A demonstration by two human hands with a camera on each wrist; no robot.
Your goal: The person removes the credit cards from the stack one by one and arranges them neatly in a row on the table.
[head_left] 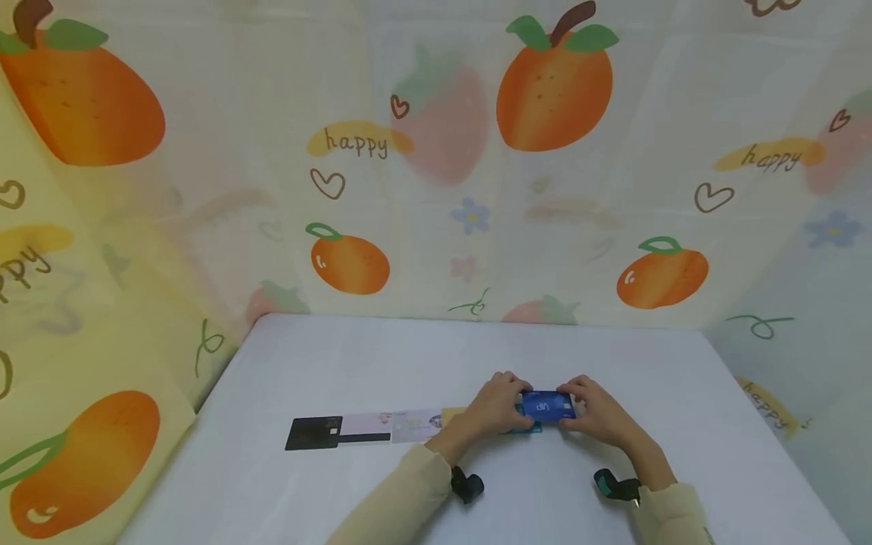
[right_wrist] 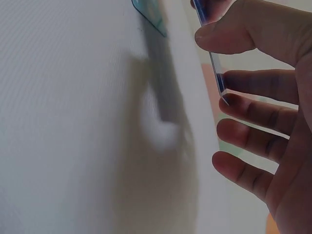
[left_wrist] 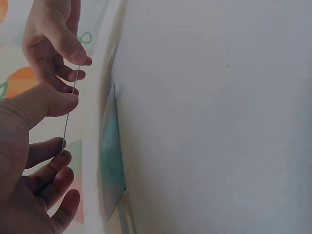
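A blue card [head_left: 547,406] with white lettering is held between both hands above the table. My left hand [head_left: 495,406] pinches its left end between thumb and fingers, and my right hand [head_left: 596,410] pinches the right end. In the left wrist view the card shows edge-on as a thin line, with the left hand [left_wrist: 34,146] around one end. Seen from the right wrist, the right hand [right_wrist: 263,97] has its thumb on one face and fingertips on the other. A teal card [left_wrist: 113,156] lies on the table below, partly hidden by the left hand in the head view.
A row of cards runs leftward on the white table [head_left: 272,499]: a yellow card [head_left: 451,415], a pale card [head_left: 415,426], a light card with a dark stripe [head_left: 365,428] and a black card [head_left: 313,433]. A fruit-printed cloth [head_left: 422,212] hangs behind.
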